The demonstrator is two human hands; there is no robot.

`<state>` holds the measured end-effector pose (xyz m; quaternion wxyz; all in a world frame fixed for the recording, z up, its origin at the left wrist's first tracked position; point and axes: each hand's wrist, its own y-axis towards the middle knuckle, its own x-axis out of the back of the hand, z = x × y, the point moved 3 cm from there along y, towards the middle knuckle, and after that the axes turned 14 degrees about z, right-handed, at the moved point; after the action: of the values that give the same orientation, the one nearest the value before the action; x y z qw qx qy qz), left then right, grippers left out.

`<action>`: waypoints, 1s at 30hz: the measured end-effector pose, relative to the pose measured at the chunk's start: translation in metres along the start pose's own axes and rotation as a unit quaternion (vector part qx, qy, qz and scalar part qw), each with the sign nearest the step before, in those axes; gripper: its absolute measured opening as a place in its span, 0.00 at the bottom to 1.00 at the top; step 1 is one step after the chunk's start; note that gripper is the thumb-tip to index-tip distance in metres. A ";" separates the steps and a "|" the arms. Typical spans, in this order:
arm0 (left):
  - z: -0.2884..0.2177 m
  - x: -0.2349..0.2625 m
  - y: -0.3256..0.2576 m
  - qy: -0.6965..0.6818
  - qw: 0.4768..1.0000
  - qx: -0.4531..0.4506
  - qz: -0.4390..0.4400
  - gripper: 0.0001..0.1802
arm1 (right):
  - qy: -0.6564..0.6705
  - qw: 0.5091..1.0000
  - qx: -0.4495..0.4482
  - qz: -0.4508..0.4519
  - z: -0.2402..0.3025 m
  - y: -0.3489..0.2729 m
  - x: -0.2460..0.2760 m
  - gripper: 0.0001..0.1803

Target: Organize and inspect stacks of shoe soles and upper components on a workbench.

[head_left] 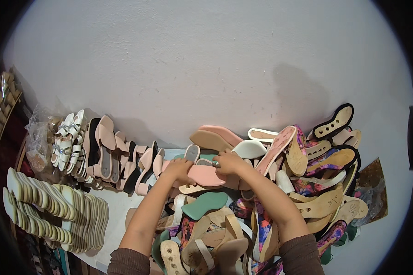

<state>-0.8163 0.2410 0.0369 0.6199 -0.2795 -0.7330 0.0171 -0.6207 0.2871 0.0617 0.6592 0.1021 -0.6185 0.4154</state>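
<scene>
A smooth pink shoe sole [207,176] lies crosswise between my hands, over the shoe pile. My left hand [180,168] is closed at its left end, the fingers curled and partly hidden. At its right end my right hand [228,162] is bent round the edge, with the fingertips pointing left. Just behind stands a small sandal with a grey footbed [192,152]. Beyond it, larger pink and tan soles [215,138] lean by the wall, beside a white sole [249,149]. Below the hands rests a green sole [205,205].
Finished pink and black sandals [106,146] and white sandals [69,142] stand in a row at the left. Stacked cream soles [55,211] fill the near left. Loose wedges, some floral [307,185], crowd the right. A pale wall [192,68] rises behind.
</scene>
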 end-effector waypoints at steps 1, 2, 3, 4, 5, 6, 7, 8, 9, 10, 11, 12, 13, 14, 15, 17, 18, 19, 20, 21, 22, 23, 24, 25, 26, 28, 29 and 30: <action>0.002 0.002 0.001 -0.004 0.999 0.018 0.036 0.45 | -0.029 0.999 0.000 0.019 0.000 0.002 -0.003 0.23; 0.004 0.000 0.001 -0.008 0.997 0.037 0.072 0.41 | -0.025 0.999 0.000 0.023 -0.001 0.004 -0.006 0.23; 0.005 -0.003 -0.001 -0.016 1.000 0.012 0.022 0.38 | 0.007 0.998 -0.017 0.064 -0.003 0.005 -0.011 0.23; 0.003 -0.004 -0.004 -0.018 0.999 0.012 0.027 0.38 | 0.039 0.993 -0.033 0.106 -0.002 0.004 -0.013 0.23; 0.001 -0.002 -0.008 -0.009 1.000 0.021 -0.002 0.37 | 0.025 0.996 -0.018 0.085 0.000 0.001 -0.010 0.21; -0.002 0.000 -0.013 0.001 0.999 0.031 -0.032 0.36 | 0.051 0.995 0.004 0.089 -0.001 -0.002 -0.005 0.20; -0.008 0.007 -0.020 0.014 0.997 0.026 -0.078 0.31 | 0.100 0.993 0.004 0.070 -0.003 -0.002 0.000 0.19; -0.007 0.005 -0.022 0.013 0.997 0.027 -0.077 0.31 | 0.148 0.988 0.004 0.050 -0.005 -0.003 0.004 0.19; -0.006 0.005 -0.025 0.019 0.991 0.027 -0.128 0.29 | 0.147 0.988 0.004 0.051 -0.006 -0.007 0.006 0.19; -0.001 0.008 -0.035 0.028 0.983 0.035 -0.179 0.27 | 0.165 0.985 0.042 0.030 0.003 -0.012 0.016 0.17; -0.002 0.016 -0.047 0.014 0.975 0.014 -0.220 0.19 | 0.183 0.980 0.074 0.012 0.011 -0.018 0.024 0.16; 0.001 0.021 -0.054 0.012 0.975 0.020 -0.221 0.19 | 0.181 0.980 0.079 0.016 0.018 -0.021 0.031 0.16; 0.001 0.027 -0.062 -0.003 0.972 0.023 -0.233 0.17 | 0.179 0.977 0.100 -0.059 0.026 -0.028 0.041 0.14; 0.001 0.033 -0.070 -0.017 0.969 0.027 -0.246 0.14 | 0.176 0.968 0.121 -0.132 0.033 -0.035 0.050 0.13; 0.000 0.039 -0.079 -0.046 0.959 0.028 -0.278 0.11 | 0.175 0.968 0.126 -0.131 0.040 -0.042 0.055 0.13; 0.002 0.043 -0.099 -0.081 0.945 0.044 -0.314 0.12 | 0.091 0.946 0.110 -0.291 0.051 -0.060 0.069 0.12; 0.004 0.045 -0.110 -0.096 0.938 0.046 -0.329 0.11 | 0.091 0.946 0.117 -0.289 0.052 -0.063 0.072 0.12; 0.002 0.044 -0.119 -0.166 0.933 0.073 -0.310 0.11 | 0.096 0.942 0.072 -0.314 0.043 -0.072 0.074 0.13; 0.009 0.037 -0.130 -0.200 0.925 0.075 -0.313 0.10 | 0.101 0.935 0.033 -0.338 0.040 -0.077 0.076 0.13; 0.013 0.027 -0.144 -0.225 0.915 0.081 -0.325 0.11 | 0.102 0.935 0.040 -0.336 0.039 -0.082 0.073 0.13; 0.010 0.017 -0.155 -0.251 0.905 0.083 -0.334 0.11 | 0.117 0.931 0.000 -0.345 0.032 -0.088 0.067 0.12; 0.007 0.006 -0.166 -0.278 0.898 0.083 -0.331 0.11 | 0.130 0.926 -0.041 -0.353 0.026 -0.095 0.061 0.12; 0.002 -0.006 -0.176 -0.305 0.890 0.082 -0.328 0.12 | 0.129 0.926 -0.040 -0.352 0.024 -0.100 0.054 0.12; -0.001 -0.021 -0.191 -0.312 0.881 0.093 -0.343 0.12 | 0.143 0.933 -0.080 -0.319 0.024 -0.102 0.045 0.12; -0.007 -0.036 -0.205 -0.313 0.881 0.097 -0.342 0.12 | 0.156 0.938 -0.122 -0.283 0.023 -0.105 0.035 0.13; -0.014 -0.065 -0.236 -0.321 0.865 0.151 -0.354 0.11 | 0.151 0.951 -0.129 -0.239 0.034 -0.114 0.022 0.16; -0.016 -0.081 -0.252 -0.321 0.864 0.153 -0.357 0.11 | 0.105 0.943 -0.117 -0.295 0.049 -0.125 0.017 0.18; -0.013 -0.100 -0.269 -0.280 0.875 0.184 -0.350 0.13 | 0.059 0.929 -0.105 -0.350 0.064 -0.137 0.013 0.20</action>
<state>-0.9014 -0.0336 0.0497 0.3945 0.1310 -0.9094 0.0110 -0.5769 0.1642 0.1395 0.8048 0.2175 -0.5437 0.0968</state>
